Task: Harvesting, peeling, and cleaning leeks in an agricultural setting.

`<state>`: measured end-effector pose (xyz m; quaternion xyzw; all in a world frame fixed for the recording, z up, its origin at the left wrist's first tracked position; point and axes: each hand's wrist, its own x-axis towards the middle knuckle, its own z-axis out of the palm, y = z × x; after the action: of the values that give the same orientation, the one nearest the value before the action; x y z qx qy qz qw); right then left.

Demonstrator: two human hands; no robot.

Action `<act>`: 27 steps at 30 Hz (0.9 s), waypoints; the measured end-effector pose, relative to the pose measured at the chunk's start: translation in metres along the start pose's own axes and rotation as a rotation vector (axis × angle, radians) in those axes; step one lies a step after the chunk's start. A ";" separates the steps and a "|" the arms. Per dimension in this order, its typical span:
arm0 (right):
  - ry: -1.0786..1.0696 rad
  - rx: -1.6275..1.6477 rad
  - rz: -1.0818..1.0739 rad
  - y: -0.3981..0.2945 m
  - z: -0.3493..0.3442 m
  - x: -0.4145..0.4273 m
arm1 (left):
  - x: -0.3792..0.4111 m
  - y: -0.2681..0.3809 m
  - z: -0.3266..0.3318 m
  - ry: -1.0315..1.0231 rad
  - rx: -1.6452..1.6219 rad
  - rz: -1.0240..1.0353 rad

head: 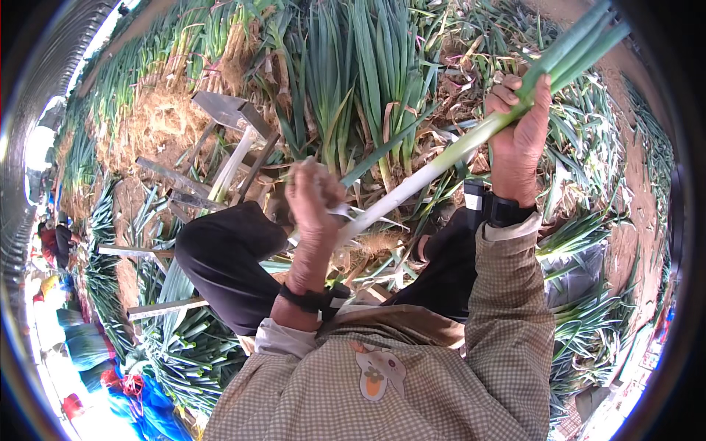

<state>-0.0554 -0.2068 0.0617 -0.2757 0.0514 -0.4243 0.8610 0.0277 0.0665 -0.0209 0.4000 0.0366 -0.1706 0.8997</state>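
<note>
My right hand (518, 118) grips a large green onion stalk (416, 187) where its white shaft turns green. The stalk slants across my lap, leaves at the upper right and white end low near my left wrist. My left hand (314, 195), somewhat blurred, is curled into a fist above the white end. A loose green leaf (389, 143) appears to run out from its fingers, and pale strips of peeled sheath (345, 210) hang just below. Part of the stalk's root end is hidden behind my left forearm.
Left of my knee stands a metal frame (218, 105) with white-shafted stalks (234, 162) lying in it. Green onion bundles (358, 71) stand in front, beside rooty bundles (165, 105). Trimmed leaves (584, 160) litter the right. Another person (54, 242) is at the far left.
</note>
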 end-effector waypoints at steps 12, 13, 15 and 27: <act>-0.053 0.098 -0.053 -0.013 -0.013 0.006 | 0.004 0.037 -0.021 -0.480 1.253 0.351; -0.027 0.078 -0.072 -0.010 -0.013 0.007 | -0.014 0.035 0.001 -0.617 1.242 0.308; -0.014 0.044 -0.076 -0.003 -0.009 0.010 | -0.031 0.020 0.013 -0.746 1.343 0.403; 0.147 -0.182 -0.114 0.005 -0.008 0.005 | -0.034 -0.007 0.004 -0.813 1.289 0.359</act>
<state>-0.0512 -0.2116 0.0533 -0.3236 0.1367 -0.4853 0.8007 -0.0070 0.0688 -0.0158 0.7496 -0.4672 -0.1432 0.4466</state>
